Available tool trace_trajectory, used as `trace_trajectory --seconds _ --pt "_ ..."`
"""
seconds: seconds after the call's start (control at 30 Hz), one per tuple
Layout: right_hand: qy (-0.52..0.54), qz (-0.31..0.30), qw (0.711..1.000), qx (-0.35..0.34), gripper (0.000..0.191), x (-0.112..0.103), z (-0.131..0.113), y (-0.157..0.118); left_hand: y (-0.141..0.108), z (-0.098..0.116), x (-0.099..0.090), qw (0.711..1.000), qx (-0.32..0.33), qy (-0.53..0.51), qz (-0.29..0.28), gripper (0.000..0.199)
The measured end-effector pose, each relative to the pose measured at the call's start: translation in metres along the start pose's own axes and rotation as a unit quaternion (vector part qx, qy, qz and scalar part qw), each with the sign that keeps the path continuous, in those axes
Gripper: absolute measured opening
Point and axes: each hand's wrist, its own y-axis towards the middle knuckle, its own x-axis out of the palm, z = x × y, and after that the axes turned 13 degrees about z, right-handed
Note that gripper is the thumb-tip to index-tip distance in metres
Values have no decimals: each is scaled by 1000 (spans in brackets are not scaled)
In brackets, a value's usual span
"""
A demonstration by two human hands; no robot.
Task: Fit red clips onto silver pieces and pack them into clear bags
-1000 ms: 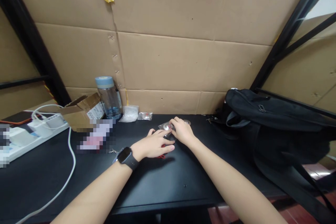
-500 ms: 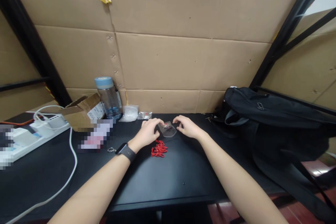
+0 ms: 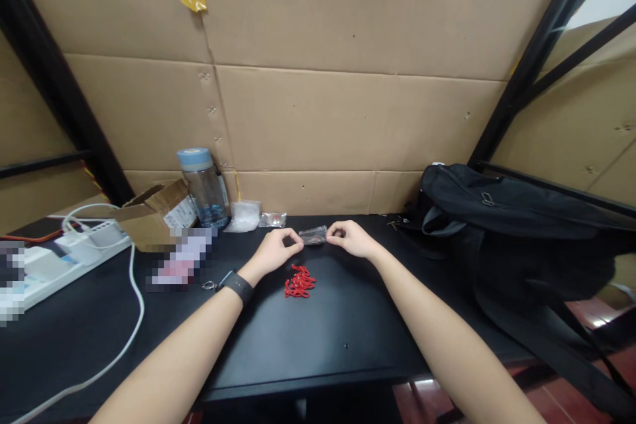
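A small clear plastic bag (image 3: 313, 236) is stretched between my two hands above the dark tabletop. My left hand (image 3: 278, 248), with a dark watch (image 3: 235, 287) on its wrist, pinches the bag's left end between thumb and index finger. The right end is pinched the same way by my right hand (image 3: 350, 240). What the bag holds is too small to make out. Just in front of the hands lies a small heap of red cords (image 3: 299, 281). Behind my left hand, a flat clear packet (image 3: 273, 220) with a bit of red in it lies beside a whitish plastic bag (image 3: 244, 216).
At the back left stand a bottle (image 3: 201, 189) with a blue lid and an opened cardboard box (image 3: 156, 215). A power strip (image 3: 69, 258) with a white cable lies far left, and a metal ring (image 3: 208, 285) near my watch. A black backpack (image 3: 517, 232) fills the right side.
My right hand's fingers have closed on the bag's right end. The bag, lying spread out before, is now narrowed and held by both hands.
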Motion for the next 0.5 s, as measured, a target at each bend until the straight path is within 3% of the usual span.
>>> trace_trajectory --seconds 0.17,0.4,0.5 --pt "126 23 985 119 18 3 -7 -2 2 -3 4 996 -19 -88 24 20" --pt "149 14 977 154 23 4 -8 -2 3 -10 10 990 -63 -116 54 33" --pt "156 30 973 168 39 7 -7 -3 1 -8 10 992 -68 -99 37 31"
